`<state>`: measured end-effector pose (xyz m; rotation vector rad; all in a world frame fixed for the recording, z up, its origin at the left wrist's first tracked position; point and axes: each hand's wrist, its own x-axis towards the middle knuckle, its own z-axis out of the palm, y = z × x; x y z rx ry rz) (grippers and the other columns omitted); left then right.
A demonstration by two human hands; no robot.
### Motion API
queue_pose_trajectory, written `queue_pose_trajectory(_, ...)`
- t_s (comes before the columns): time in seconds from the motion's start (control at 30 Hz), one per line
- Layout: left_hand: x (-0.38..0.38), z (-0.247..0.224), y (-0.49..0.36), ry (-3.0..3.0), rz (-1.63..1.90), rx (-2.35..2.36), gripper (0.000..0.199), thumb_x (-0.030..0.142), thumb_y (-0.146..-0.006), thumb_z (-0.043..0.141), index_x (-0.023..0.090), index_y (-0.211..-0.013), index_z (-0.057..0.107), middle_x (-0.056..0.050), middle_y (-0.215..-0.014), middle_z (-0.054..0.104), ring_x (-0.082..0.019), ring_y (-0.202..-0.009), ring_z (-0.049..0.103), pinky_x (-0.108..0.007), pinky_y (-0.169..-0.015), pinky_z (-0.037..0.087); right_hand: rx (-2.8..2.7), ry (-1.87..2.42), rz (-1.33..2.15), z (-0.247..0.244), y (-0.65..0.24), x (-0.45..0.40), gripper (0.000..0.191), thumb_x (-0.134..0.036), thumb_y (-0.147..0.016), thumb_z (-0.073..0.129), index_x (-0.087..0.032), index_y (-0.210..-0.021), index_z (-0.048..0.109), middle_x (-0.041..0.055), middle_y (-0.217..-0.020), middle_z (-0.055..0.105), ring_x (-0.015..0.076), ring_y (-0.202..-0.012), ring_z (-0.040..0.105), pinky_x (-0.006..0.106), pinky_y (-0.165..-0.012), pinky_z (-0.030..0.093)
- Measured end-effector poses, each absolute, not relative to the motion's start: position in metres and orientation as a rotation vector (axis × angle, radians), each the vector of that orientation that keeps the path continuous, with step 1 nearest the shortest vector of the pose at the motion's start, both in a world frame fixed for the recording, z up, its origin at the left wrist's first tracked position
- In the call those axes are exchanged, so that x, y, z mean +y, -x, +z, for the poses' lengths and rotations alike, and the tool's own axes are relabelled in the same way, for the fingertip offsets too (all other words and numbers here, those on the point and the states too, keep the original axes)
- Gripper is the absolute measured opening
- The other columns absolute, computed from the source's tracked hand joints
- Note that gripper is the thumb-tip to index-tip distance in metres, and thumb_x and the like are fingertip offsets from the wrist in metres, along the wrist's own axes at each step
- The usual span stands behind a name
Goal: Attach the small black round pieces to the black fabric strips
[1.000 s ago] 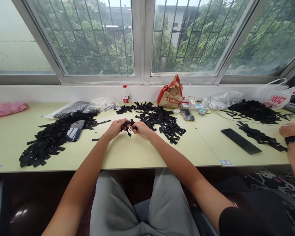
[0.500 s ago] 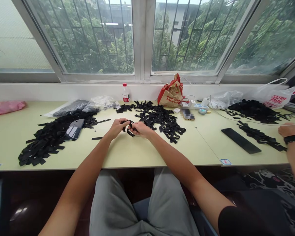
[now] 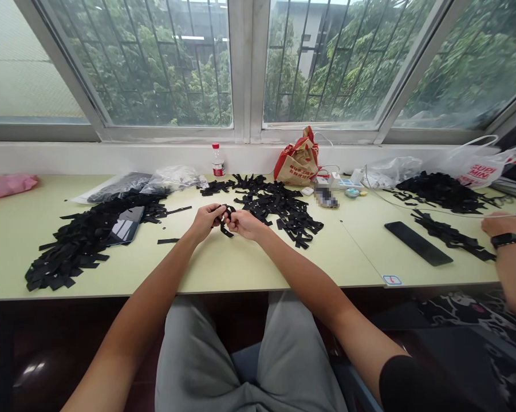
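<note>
A short black fabric strap [image 3: 226, 230] hangs between my two hands, just above the table [image 3: 240, 269]. My left hand [image 3: 207, 222] pinches one part of it, and my right hand [image 3: 245, 224] grips it from the other side with the fingers closed. The hands almost touch, so much of the strap is hidden. Behind and right of them lies a loose pile of black straps [image 3: 283, 203]. To the left, a long heap of overlapping black straps [image 3: 73, 246] runs toward the table's front edge. Two single straps lie near my left hand, one of them [image 3: 168, 241] beside my forearm.
A phone [image 3: 127, 225] lies against the left heap. At the back stand a bottle with a red cap [image 3: 218, 161] and a red and tan bag [image 3: 298, 163]. To the right are a dark flat slab [image 3: 418, 243], more straps, and another person's hand [image 3: 500, 224].
My hands stay together around the strap, with its loop and fingers slightly shifted. The whole view has moved a little, so the table appears slightly further left.
</note>
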<state>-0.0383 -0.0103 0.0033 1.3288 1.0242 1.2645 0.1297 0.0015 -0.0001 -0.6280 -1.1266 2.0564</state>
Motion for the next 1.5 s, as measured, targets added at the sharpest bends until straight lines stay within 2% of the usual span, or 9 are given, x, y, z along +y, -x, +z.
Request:
queue_pose_trajectory(0.13,-0.004,0.001,0.045,-1.233,1.328,1.064,0.036,0.043,-0.068,0.083,0.014,-0.072,0.063,-0.001,-0.065,0.057,-0.007,-0.051,0.043,-0.022,-0.046,0.027,-1.087,0.758,2.045,0.006,-0.133,0.001,0.010,-0.018,-0.076,0.058,-0.013,-0.084,0.061,0.0003,-0.069,0.053,0.0074,-0.054,0.037,0.020,-0.046,0.028)
queue_pose_trajectory(0.23,0.000,-0.003,0.052,-1.237,1.343,1.159,0.037,0.043,-0.064,0.085,0.014,-0.072,0.064,0.000,-0.065,0.055,-0.008,-0.054,0.046,-0.022,-0.048,0.031,-1.141,0.859,1.879,0.002,-0.133,0.006,0.009,-0.024,-0.080,0.057,-0.015,-0.077,0.057,-0.0002,-0.067,0.052,0.0080,-0.053,0.036,0.022,-0.047,0.026)
queue_pose_trajectory(0.4,-0.001,-0.009,0.055,-1.423,1.234,1.343,0.039,0.049,-0.068,0.080,0.015,-0.085,0.069,-0.004,-0.072,0.065,-0.011,-0.055,0.051,-0.025,-0.053,0.038,-1.622,1.166,1.081,-0.012,-0.135,0.011,0.028,-0.031,-0.087,0.052,-0.020,-0.062,0.046,-0.0024,-0.059,0.046,0.0114,-0.057,0.038,0.025,-0.054,0.028)
queue_pose_trajectory(0.6,-0.007,-0.006,0.058,-2.106,0.875,1.336,0.031,0.047,-0.081,0.064,0.021,-0.094,0.075,-0.007,-0.095,0.073,-0.022,-0.086,0.064,-0.031,-0.077,0.048,-2.162,1.152,0.502,-0.022,-0.136,0.009,0.014,-0.015,-0.088,0.052,-0.016,-0.077,0.061,0.0054,-0.085,0.060,0.0148,-0.077,0.051,0.027,-0.072,0.037)
queue_pose_trajectory(0.9,-0.004,-0.005,0.079,-2.253,0.743,1.430,0.031,0.038,-0.085,0.055,0.023,-0.103,0.076,-0.006,-0.106,0.072,-0.024,-0.097,0.064,-0.034,-0.088,0.048,-2.140,1.111,0.314,-0.020,-0.136,0.004,0.014,-0.017,-0.091,0.056,-0.016,-0.098,0.069,0.0098,-0.103,0.061,0.0217,-0.103,0.053,0.031,-0.088,0.043)
queue_pose_trajectory(1.07,-0.010,0.008,0.087,-2.236,0.594,1.414,0.040,0.032,-0.076,0.057,0.026,-0.111,0.075,-0.006,-0.114,0.070,-0.026,-0.104,0.063,-0.034,-0.090,0.049,-2.195,0.955,0.272,-0.013,-0.134,-0.003,0.015,-0.024,-0.094,0.060,-0.019,-0.101,0.072,0.0084,-0.100,0.064,0.0220,-0.105,0.051,0.033,-0.091,0.042)
queue_pose_trajectory(1.2,-0.012,0.012,0.091,-2.232,0.543,1.393,0.036,0.042,-0.077,0.062,0.026,-0.105,0.077,-0.006,-0.108,0.071,-0.026,-0.097,0.064,-0.033,-0.085,0.050,-2.393,0.909,0.271,-0.013,-0.131,-0.003,0.015,-0.029,-0.090,0.068,-0.022,-0.100,0.076,0.0081,-0.096,0.065,0.0225,-0.099,0.051,0.033,-0.085,0.042)
queue_pose_trajectory(1.37,-0.010,0.011,0.098,-2.151,0.532,1.468,0.033,0.051,-0.076,0.065,0.025,-0.092,0.078,-0.005,-0.092,0.074,-0.024,-0.084,0.065,-0.032,-0.076,0.050,-2.414,0.906,0.253,-0.019,-0.130,0.000,0.017,-0.018,-0.094,0.060,-0.021,-0.090,0.076,0.0081,-0.088,0.065,0.0217,-0.094,0.052,0.031,-0.078,0.041)
queue_pose_trajectory(1.5,-0.014,0.017,0.102,-2.123,0.567,1.447,0.035,0.055,-0.075,0.067,0.022,-0.084,0.077,-0.005,-0.083,0.073,-0.020,-0.074,0.062,-0.029,-0.067,0.047,-2.188,0.926,0.341,-0.018,-0.129,-0.001,0.014,-0.020,-0.093,0.060,-0.020,-0.093,0.074,0.0079,-0.093,0.066,0.0212,-0.097,0.054,0.031,-0.085,0.042)
